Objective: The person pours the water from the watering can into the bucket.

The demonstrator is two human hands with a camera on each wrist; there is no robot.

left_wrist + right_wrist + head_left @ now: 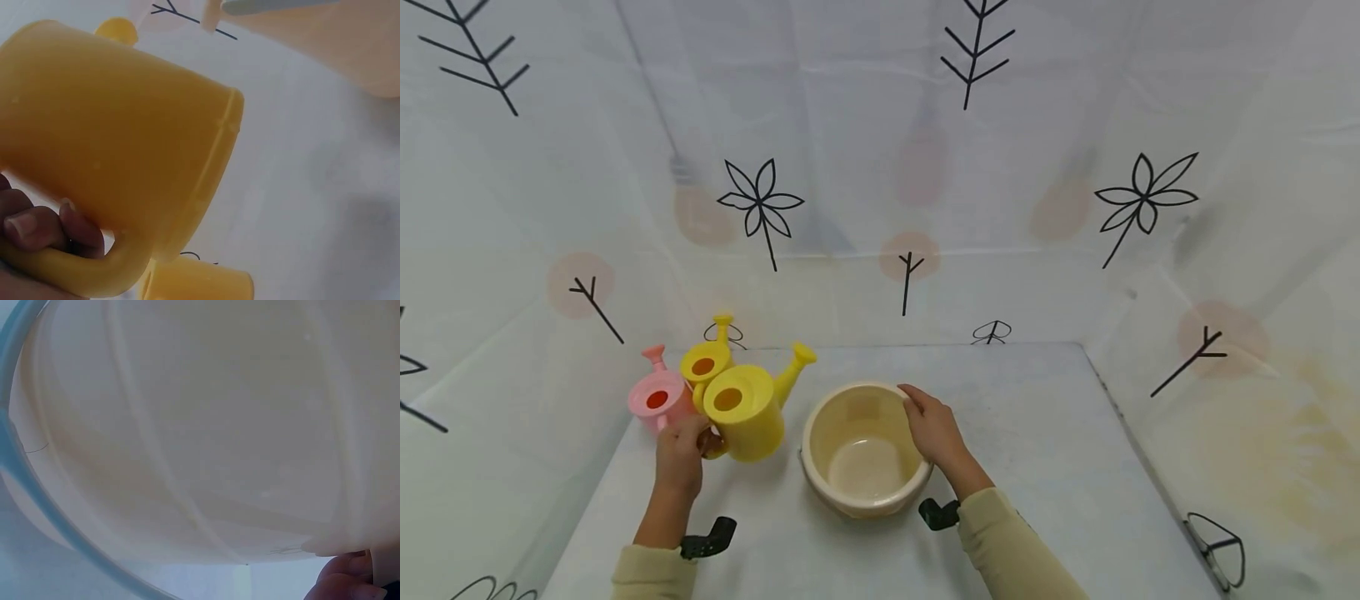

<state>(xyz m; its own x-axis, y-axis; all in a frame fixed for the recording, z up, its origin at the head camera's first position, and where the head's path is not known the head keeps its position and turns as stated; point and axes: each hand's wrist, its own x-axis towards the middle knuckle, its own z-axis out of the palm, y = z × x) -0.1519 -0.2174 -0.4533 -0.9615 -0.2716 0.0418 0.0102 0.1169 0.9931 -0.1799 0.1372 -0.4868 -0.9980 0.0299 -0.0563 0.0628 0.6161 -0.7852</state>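
My left hand grips the handle of the larger yellow watering can, its fingers curled through the loop in the left wrist view. The can's spout points away to the right. Behind it stands a smaller yellow watering can, and to its left a pink watering can. With my right hand I hold the right rim of a cream bucket. A pale blue handle hangs across the bucket's side in the right wrist view. The bucket's inside shows bare walls and floor.
The white table ends at a back edge and a right edge. White cloth printed with black twigs and flowers encloses it at the back and sides. A black wrist mount sits by the left sleeve, another by the right.
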